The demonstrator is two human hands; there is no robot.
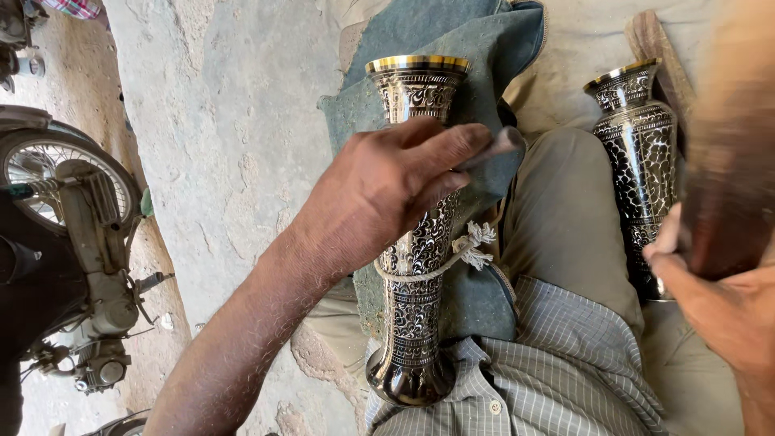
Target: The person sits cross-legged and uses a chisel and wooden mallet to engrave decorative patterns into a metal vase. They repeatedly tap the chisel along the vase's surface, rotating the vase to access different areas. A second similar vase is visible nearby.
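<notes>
**Engraved metal vase across your lap, tool set against it**

Brass-rimmed and black with silver scrollwork, the tall engraved metal vase [416,242] lies lengthwise over your lap on a grey-green felt cloth [476,56], mouth far from you, flared foot near your checked shirt [557,371]. A loop of pale knotted cord [464,250] runs round its narrow waist.

From the head camera, your left hand [379,190] rests over the vase's middle, fingers closed on a thin dark tool [496,149] that points right, across the body. Your right hand [710,299] is at the right edge, clamped round a brown wooden handle [726,161] that is blurred, so I cannot tell what kind of tool it is.

I judge the vase stiff, fairly heavy and slick on its polished surface; it would roll on the cloth. The waist, where the cord sits, looks the surest place to hold, and the thin rim the easiest to dent. The mouth faces away, so whether anything is inside cannot be seen.

A second, bulbous engraved vase [642,169] lies to the right beside your thigh. A parked motorcycle [77,242] stands on the rough concrete ground [226,121] at the left.
</notes>
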